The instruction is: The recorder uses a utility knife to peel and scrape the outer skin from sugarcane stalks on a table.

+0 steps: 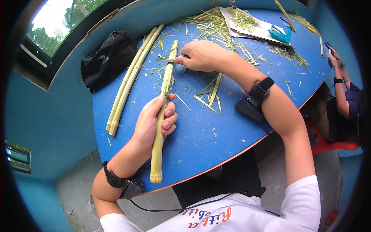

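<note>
My left hand [154, 118] is wrapped around the lower half of a pale green jointed cane stalk [157, 154], just below a node. The stalk slants upward across the near table edge, its cut end toward me. Near its far end, my right hand [206, 56] is closed on a small teal-handled blade [171, 61]. Its dark metal part lies across the stalk, while the handle is mostly hidden by my fingers. The stalk's upper part looks paler and scraped. Thin green-yellow shavings [210, 94] lie on the table beside it.
Two long stalks [129, 85] lie to the left, by a black bag [108, 58]. Farther back on the blue table [216, 143] are a shavings heap [216, 25], white paper [251, 31] and a teal item [281, 34]. Another person's hands [336, 58] show at the right edge.
</note>
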Action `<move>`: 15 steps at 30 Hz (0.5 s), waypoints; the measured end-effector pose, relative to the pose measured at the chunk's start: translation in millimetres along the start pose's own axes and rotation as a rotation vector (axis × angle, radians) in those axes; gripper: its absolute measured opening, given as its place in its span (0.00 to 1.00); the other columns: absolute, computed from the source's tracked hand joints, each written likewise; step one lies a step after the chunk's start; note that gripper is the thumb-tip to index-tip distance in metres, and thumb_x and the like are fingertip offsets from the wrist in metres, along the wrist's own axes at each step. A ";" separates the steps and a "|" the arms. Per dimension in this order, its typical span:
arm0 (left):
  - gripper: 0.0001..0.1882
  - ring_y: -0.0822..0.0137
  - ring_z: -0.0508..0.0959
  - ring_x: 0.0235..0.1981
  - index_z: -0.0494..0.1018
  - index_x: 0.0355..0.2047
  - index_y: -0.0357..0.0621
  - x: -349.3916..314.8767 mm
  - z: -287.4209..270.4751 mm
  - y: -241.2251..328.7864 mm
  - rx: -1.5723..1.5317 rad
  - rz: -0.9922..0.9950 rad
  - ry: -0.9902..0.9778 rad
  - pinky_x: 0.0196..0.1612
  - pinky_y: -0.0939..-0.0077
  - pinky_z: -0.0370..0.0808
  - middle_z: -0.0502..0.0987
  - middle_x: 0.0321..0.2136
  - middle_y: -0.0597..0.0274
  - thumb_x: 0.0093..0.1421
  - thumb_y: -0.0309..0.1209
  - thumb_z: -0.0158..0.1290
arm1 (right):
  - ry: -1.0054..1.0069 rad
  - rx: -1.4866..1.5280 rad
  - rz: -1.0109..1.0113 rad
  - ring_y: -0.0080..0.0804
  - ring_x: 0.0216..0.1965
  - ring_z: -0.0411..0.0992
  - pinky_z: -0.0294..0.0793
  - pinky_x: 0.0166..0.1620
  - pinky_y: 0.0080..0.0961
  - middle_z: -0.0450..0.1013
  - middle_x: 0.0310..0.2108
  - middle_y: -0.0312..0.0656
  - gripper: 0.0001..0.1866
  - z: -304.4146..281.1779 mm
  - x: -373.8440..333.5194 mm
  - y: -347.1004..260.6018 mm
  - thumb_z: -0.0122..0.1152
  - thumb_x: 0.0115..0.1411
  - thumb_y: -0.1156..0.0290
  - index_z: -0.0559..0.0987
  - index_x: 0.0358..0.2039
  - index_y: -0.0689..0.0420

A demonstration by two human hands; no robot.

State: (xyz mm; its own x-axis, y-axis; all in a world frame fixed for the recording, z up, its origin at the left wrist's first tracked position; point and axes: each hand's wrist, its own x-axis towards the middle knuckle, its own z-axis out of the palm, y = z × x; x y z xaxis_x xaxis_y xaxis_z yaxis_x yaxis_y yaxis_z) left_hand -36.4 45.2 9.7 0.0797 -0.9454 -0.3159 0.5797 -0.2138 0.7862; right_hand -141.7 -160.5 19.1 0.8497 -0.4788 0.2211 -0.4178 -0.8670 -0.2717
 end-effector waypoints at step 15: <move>0.15 0.83 0.57 0.14 0.60 0.44 0.38 -2.6 10.1 -1.7 0.043 0.006 0.024 0.13 0.91 0.58 0.59 0.20 0.70 0.68 0.37 0.32 | -0.012 -0.030 0.065 0.53 0.33 0.72 0.70 0.37 0.41 0.73 0.26 0.56 0.26 -8.9 2.3 11.9 0.49 0.58 0.51 0.77 0.29 0.66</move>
State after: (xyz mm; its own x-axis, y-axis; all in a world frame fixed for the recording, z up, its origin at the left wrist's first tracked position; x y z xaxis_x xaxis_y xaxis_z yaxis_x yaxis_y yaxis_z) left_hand -45.8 45.5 14.5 0.1030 -0.9405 -0.3239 0.5442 -0.2193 0.8098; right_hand -147.6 -173.2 24.7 0.8241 -0.5330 0.1920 -0.4819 -0.8377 -0.2571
